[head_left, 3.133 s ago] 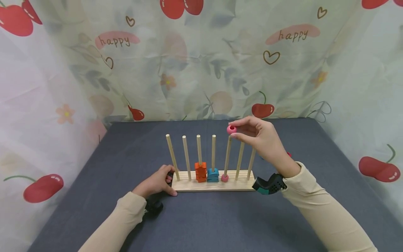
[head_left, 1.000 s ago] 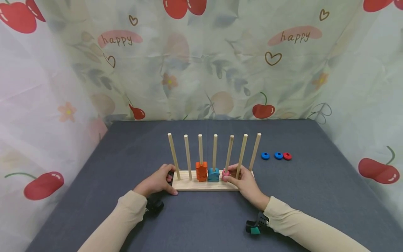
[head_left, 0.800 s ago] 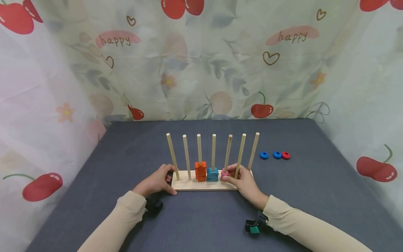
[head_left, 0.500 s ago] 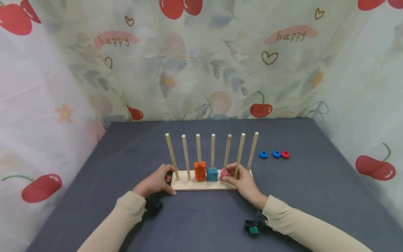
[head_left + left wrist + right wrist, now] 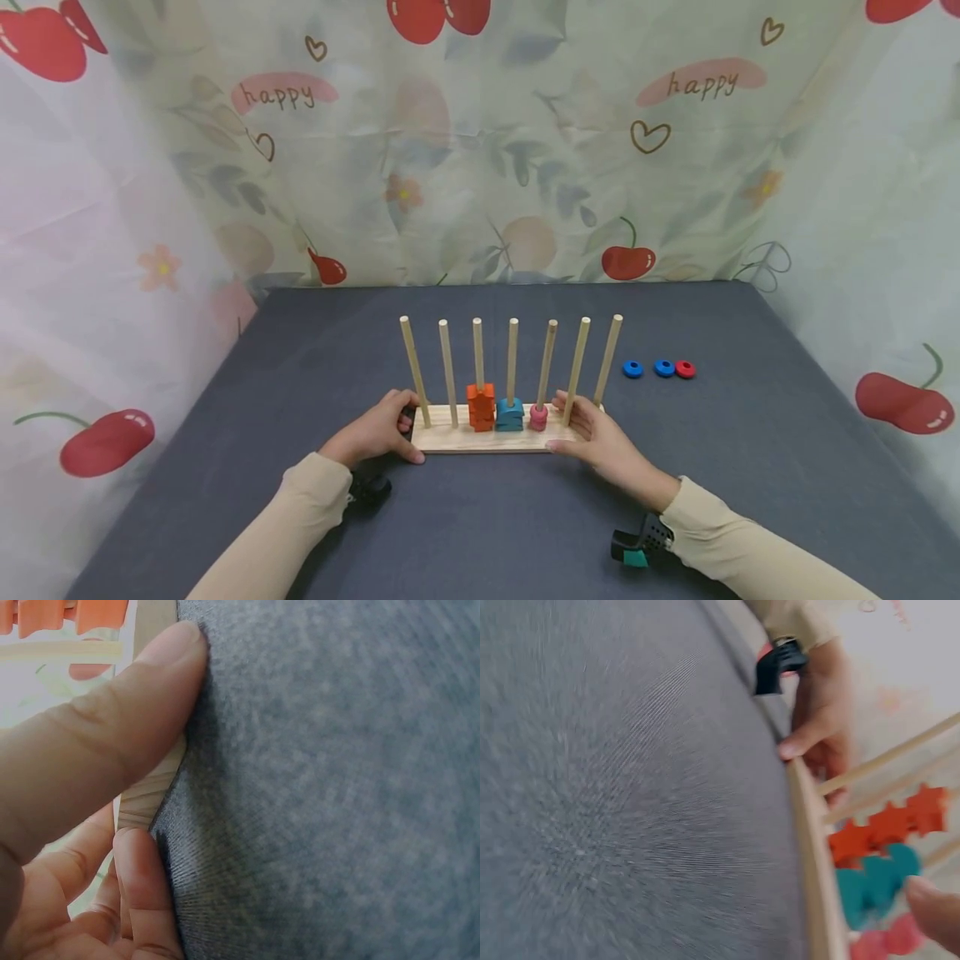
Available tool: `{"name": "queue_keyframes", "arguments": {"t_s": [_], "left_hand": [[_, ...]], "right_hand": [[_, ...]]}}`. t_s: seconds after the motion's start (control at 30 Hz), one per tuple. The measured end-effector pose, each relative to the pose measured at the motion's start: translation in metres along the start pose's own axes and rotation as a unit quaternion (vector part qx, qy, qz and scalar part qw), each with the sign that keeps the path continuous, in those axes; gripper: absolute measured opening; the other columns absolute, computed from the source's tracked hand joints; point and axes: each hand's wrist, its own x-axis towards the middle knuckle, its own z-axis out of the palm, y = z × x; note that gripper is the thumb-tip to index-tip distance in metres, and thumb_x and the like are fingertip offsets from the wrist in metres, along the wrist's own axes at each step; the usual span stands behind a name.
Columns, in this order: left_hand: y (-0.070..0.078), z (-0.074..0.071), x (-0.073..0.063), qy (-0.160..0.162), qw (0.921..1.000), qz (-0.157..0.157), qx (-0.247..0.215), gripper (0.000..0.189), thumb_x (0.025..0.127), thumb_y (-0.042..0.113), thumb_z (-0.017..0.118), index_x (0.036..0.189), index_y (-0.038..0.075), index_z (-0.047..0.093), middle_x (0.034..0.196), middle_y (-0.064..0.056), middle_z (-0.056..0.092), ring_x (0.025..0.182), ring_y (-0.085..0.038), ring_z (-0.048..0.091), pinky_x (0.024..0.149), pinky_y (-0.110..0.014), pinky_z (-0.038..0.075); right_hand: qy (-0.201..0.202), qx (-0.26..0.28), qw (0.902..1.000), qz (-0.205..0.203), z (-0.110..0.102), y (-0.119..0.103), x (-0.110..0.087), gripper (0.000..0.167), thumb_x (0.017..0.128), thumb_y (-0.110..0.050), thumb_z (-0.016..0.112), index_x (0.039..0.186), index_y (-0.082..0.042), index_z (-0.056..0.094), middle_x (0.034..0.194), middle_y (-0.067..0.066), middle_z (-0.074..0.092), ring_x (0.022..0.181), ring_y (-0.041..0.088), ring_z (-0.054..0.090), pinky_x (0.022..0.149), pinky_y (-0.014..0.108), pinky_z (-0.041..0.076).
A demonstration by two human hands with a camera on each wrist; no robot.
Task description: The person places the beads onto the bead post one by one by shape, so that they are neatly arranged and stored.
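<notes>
A wooden peg board (image 5: 480,443) with several upright pegs lies on the dark cloth. My left hand (image 5: 378,431) grips its left end, the thumb (image 5: 112,735) on the front edge and fingers curled behind. Orange star-shaped pieces (image 5: 481,408) sit on the third peg from the left, and blue pieces (image 5: 510,417) on the fourth. Two pink beads (image 5: 537,419) are stacked low on the fifth. Just right of them is my right hand (image 5: 611,450), thumb and fingers spread apart, holding nothing. Its fingertip (image 5: 934,911) shows in the right wrist view.
Two blue rings (image 5: 633,369) and a red ring (image 5: 685,369) lie on the tabletop (image 5: 510,525) behind and right of the board. A printed curtain (image 5: 480,167) stands behind and along both sides. The other pegs carry no pieces.
My right hand carried a pink bead to the fifth peg's top, then brought it down onto the lower bead. Now it has let go and drawn slightly right. The left hand kept its grip.
</notes>
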Motion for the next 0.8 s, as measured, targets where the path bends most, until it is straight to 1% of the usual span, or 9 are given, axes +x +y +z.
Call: {"name": "queue_keyframes", "arguments": {"t_s": [0.13, 0.27, 0.33, 0.4, 0.53, 0.6, 0.63, 0.7, 0.8], "left_hand": [[0.0, 0.0, 0.0, 0.002, 1.0, 0.004, -0.001, 0.073, 0.058, 0.002, 0.092, 0.118, 0.0, 0.051, 0.112, -0.013, 0.042, 0.092, -0.021, 0.046, 0.078, -0.029, 0.041], [0.0, 0.001, 0.001, 0.004, 1.0, 0.006, 0.0, 0.073, 0.057, 0.002, 0.092, 0.118, 0.0, 0.051, 0.112, -0.013, 0.042, 0.092, -0.021, 0.047, 0.078, -0.029, 0.041], [-0.001, 0.001, 0.001, 0.005, 1.0, 0.005, 0.002, 0.074, 0.057, 0.002, 0.092, 0.118, 0.0, 0.051, 0.112, -0.013, 0.042, 0.092, -0.021, 0.047, 0.079, -0.029, 0.041], [-0.001, 0.001, 0.002, 0.006, 1.0, 0.004, 0.003, 0.074, 0.057, 0.002, 0.092, 0.118, 0.0, 0.051, 0.112, -0.013, 0.042, 0.092, -0.021, 0.047, 0.079, -0.03, 0.042], [-0.002, 0.001, 0.002, 0.004, 1.0, 0.004, 0.004, 0.075, 0.057, 0.003, 0.092, 0.119, 0.0, 0.05, 0.114, -0.013, 0.042, 0.093, -0.021, 0.048, 0.08, -0.03, 0.042], [-0.002, 0.001, 0.002, 0.004, 1.0, 0.004, 0.005, 0.075, 0.057, 0.003, 0.092, 0.119, 0.0, 0.05, 0.114, -0.013, 0.042, 0.094, -0.021, 0.048, 0.08, -0.03, 0.043], [-0.002, 0.0, 0.002, 0.004, 1.0, 0.002, 0.005, 0.075, 0.057, 0.003, 0.092, 0.119, 0.0, 0.051, 0.115, -0.013, 0.042, 0.094, -0.021, 0.048, 0.08, -0.03, 0.043], [-0.001, 0.0, 0.001, 0.004, 1.0, -0.001, 0.005, 0.074, 0.057, 0.003, 0.092, 0.119, 0.001, 0.051, 0.114, -0.013, 0.042, 0.094, -0.021, 0.048, 0.08, -0.031, 0.043], [0.0, 0.0, 0.001, 0.003, 1.0, -0.004, 0.006, 0.073, 0.058, 0.003, 0.092, 0.119, 0.001, 0.051, 0.114, -0.013, 0.042, 0.093, -0.021, 0.047, 0.08, -0.031, 0.042]], "right_hand": [[-0.056, -0.037, 0.9975, 0.023, -0.02, -0.013, -0.015, 0.084, 0.087, -0.018, 0.073, 0.147, 0.011, 0.022, 0.149, 0.032, 0.031, 0.138, 0.045, 0.032, 0.109, 0.052, 0.031], [-0.086, -0.063, 0.9942, 0.008, -0.052, -0.026, -0.026, 0.068, 0.089, -0.021, 0.071, 0.141, 0.009, 0.038, 0.14, 0.03, 0.045, 0.129, 0.045, 0.045, 0.101, 0.048, 0.042], [-0.071, -0.07, 0.995, -0.001, -0.071, -0.03, -0.028, 0.056, 0.09, -0.02, 0.069, 0.135, 0.006, 0.047, 0.135, 0.027, 0.051, 0.123, 0.042, 0.052, 0.096, 0.042, 0.048], [-0.037, -0.085, 0.9957, -0.009, -0.091, -0.031, -0.028, 0.048, 0.092, -0.021, 0.067, 0.131, 0.004, 0.052, 0.13, 0.025, 0.055, 0.117, 0.033, 0.058, 0.089, 0.034, 0.052], [0.051, -0.113, 0.9922, -0.015, -0.122, -0.026, -0.019, 0.047, 0.094, -0.025, 0.064, 0.132, 0.001, 0.052, 0.131, 0.024, 0.055, 0.103, 0.001, 0.061, 0.082, 0.018, 0.05], [0.082, -0.12, 0.9892, -0.015, -0.132, -0.02, -0.01, 0.049, 0.095, -0.026, 0.063, 0.134, 0.0, 0.05, 0.133, 0.023, 0.054, 0.101, -0.006, 0.058, 0.081, 0.013, 0.047], [0.092, -0.122, 0.9882, -0.014, -0.136, -0.017, -0.005, 0.051, 0.095, -0.027, 0.063, 0.136, -0.001, 0.049, 0.135, 0.023, 0.053, 0.103, -0.004, 0.058, 0.081, 0.012, 0.047], [0.104, -0.126, 0.9866, -0.01, -0.14, -0.009, 0.005, 0.052, 0.095, -0.026, 0.062, 0.138, -0.001, 0.047, 0.136, 0.022, 0.052, 0.112, 0.01, 0.06, 0.085, 0.015, 0.047], [0.109, -0.137, 0.9845, 0.006, -0.14, 0.003, 0.02, 0.053, 0.095, -0.025, 0.063, 0.139, -0.001, 0.046, 0.139, 0.022, 0.051, 0.124, 0.032, 0.054, 0.094, 0.032, 0.049]]}}
